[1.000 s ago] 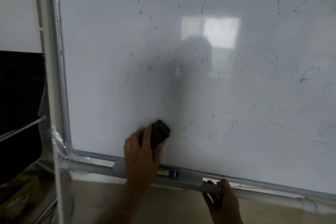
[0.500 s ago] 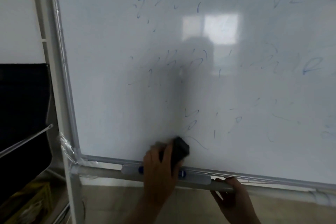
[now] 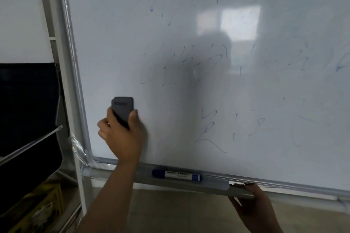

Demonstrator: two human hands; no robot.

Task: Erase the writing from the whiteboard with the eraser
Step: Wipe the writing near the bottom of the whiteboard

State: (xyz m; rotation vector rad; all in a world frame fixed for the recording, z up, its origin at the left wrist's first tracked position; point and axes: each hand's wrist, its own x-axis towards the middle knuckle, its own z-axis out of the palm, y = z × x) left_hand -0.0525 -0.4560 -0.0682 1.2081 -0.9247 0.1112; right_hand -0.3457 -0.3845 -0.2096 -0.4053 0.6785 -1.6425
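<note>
The whiteboard (image 3: 117,47) fills most of the view and carries faint, partly wiped blue writing (image 3: 207,125) across its middle and right. My left hand (image 3: 123,136) grips a dark grey eraser (image 3: 122,108) and presses it flat on the board's lower left, left of the strokes. My right hand (image 3: 251,206) holds the board's lower rail from below, fingers curled over its edge.
A blue marker (image 3: 177,174) lies in the tray (image 3: 208,185) under the board. The metal stand post (image 3: 70,73) runs along the board's left edge. A dark chair back (image 3: 28,108) stands at the far left, a yellow box (image 3: 43,206) below it.
My left hand has carried the eraser from the bottom edge near the tray up and to the left. The marker in the tray is now uncovered. My right hand stays on the rail.
</note>
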